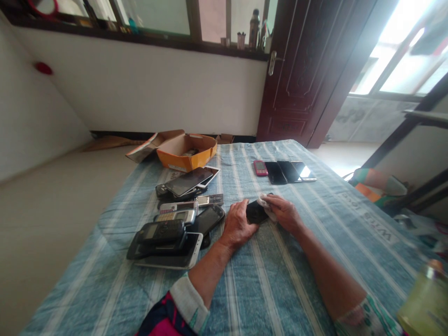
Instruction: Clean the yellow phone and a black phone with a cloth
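A black mobile phone lies between my hands, just above or on the striped blue cloth. My left hand grips its left end, thumb along the near edge. In my right hand a crumpled white wipe is pinched and pressed on the phone's right end. Part of the phone is hidden under the wipe and fingers. Left of my left hand lies a heap of old phones, among them a black slider-like phone, a black keypad phone and a white-edged smartphone.
An open orange cardboard box with a phone inside stands at the far left of the table. At the back right, a pink phone and several dark phones lie in a row. A yellowish bottle is at the near right edge.
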`<state>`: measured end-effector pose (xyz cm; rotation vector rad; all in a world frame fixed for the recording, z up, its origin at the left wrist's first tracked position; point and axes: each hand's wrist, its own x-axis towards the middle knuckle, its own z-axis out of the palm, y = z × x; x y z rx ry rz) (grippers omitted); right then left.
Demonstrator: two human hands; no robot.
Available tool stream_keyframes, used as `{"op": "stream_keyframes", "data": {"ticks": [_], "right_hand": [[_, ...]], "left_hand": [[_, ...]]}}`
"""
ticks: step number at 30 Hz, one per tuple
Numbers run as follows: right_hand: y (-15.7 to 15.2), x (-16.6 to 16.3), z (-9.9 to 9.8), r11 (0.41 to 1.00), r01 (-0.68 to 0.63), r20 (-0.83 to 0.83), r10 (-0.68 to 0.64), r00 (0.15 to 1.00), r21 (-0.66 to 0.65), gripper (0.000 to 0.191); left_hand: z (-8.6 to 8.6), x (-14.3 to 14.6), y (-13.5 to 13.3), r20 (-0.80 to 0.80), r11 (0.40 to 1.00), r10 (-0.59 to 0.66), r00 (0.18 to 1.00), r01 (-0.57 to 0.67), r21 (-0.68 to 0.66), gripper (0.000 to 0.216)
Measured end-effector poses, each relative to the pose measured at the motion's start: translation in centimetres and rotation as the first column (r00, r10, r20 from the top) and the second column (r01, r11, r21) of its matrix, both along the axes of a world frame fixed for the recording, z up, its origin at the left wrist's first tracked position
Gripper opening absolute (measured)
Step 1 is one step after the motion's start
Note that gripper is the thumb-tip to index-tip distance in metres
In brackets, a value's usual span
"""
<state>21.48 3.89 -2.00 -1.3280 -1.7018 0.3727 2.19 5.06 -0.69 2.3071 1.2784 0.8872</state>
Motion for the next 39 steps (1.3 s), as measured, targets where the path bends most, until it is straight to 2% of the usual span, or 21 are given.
{"op": "stream_keyframes", "data": {"ticks": [4, 7, 8, 10, 12, 14, 16, 18, 22, 24, 26, 28, 30, 32, 35, 39], "right_hand": [[-1.3, -1.9, 1.0, 0.996, -0.084, 0.225, 0.079, 0.971, 0.015, 0.037], [-2.0, -3.4, 1.8, 0.98, -0.197, 0.406, 0.182, 0.896, -0.005, 0.042], [-2.0, -3.6, 1.9, 0.98, -0.201, 0.448, 0.184, 0.875, -0.009, 0.042], [-1.6, -3.1, 1.7, 0.992, -0.124, 0.492, 0.112, 0.864, -0.008, 0.039], [-0.9, -1.8, 1.1, 0.999, 0.041, 0.489, -0.038, 0.872, 0.005, 0.036], [-0.4, -0.6, 0.4, 0.982, 0.188, 0.483, -0.165, 0.86, 0.001, 0.035], [-0.4, -0.2, 0.1, 0.967, 0.253, 0.494, -0.216, 0.842, -0.008, 0.037], [-0.9, -1.0, 0.2, 0.977, 0.215, 0.511, -0.18, 0.84, -0.009, 0.037], [-2.4, -4.0, 1.3, 0.999, -0.036, 0.508, 0.033, 0.86, -0.005, 0.039], [-2.5, -4.7, 1.7, 0.995, -0.094, 0.509, 0.089, 0.856, -0.015, 0.039], [-2.2, -4.3, 1.8, 0.999, -0.039, 0.517, 0.048, 0.855, -0.028, 0.037], [-1.6, -3.3, 1.5, 0.995, 0.093, 0.531, -0.057, 0.846, -0.04, 0.034], [-1.2, -2.3, 1.0, 0.975, 0.214, 0.544, -0.151, 0.825, -0.055, 0.034], [-1.3, -1.8, 0.5, 0.959, 0.276, 0.554, -0.196, 0.809, -0.064, 0.036], [-2.4, -2.4, -0.2, 0.961, 0.275, 0.552, -0.209, 0.807, -0.039, 0.039], [-4.4, -4.0, -0.9, 0.992, 0.126, 0.531, -0.117, 0.839, 0.019, 0.044]], "left_hand": [[-0.1, -0.1, 0.0, 0.016, 1.0, -0.008, 1.0, 0.008, -0.008, 0.062], [-0.2, -0.1, 0.1, 0.028, 1.0, -0.013, 1.0, 0.014, -0.01, 0.064], [-0.3, -0.1, 0.1, 0.031, 1.0, -0.015, 0.999, 0.015, -0.01, 0.064], [-0.3, -0.1, 0.0, 0.035, 1.0, -0.018, 0.999, 0.018, -0.008, 0.063], [-0.2, -0.1, 0.0, 0.029, 1.0, -0.021, 0.999, 0.021, -0.004, 0.064], [-0.1, -0.1, -0.1, 0.02, 1.0, -0.027, 0.999, 0.027, 0.004, 0.066], [0.0, -0.1, -0.1, 0.012, 0.999, -0.032, 0.999, 0.032, 0.012, 0.067], [0.0, -0.2, -0.1, 0.008, 0.999, -0.034, 0.999, 0.033, 0.015, 0.066], [-0.2, -0.2, 0.0, 0.001, 0.999, -0.03, 1.0, 0.03, 0.02, 0.064], [-0.3, -0.2, 0.1, -0.003, 0.999, -0.034, 0.999, 0.034, 0.025, 0.064], [-0.3, -0.2, 0.2, -0.007, 0.999, -0.036, 0.999, 0.036, 0.027, 0.064], [-0.4, -0.2, 0.2, -0.008, 0.999, -0.037, 0.999, 0.037, 0.032, 0.065], [-0.5, -0.2, 0.2, -0.004, 0.998, -0.039, 0.999, 0.039, 0.045, 0.066], [-0.6, -0.3, 0.2, 0.0, 0.997, -0.042, 0.999, 0.042, 0.062, 0.067], [-0.7, -0.3, 0.2, -0.004, 0.996, -0.046, 0.999, 0.046, 0.074, 0.066], [-0.7, -0.2, 0.2, -0.01, 0.996, -0.049, 0.999, 0.049, 0.078, 0.062]]}}
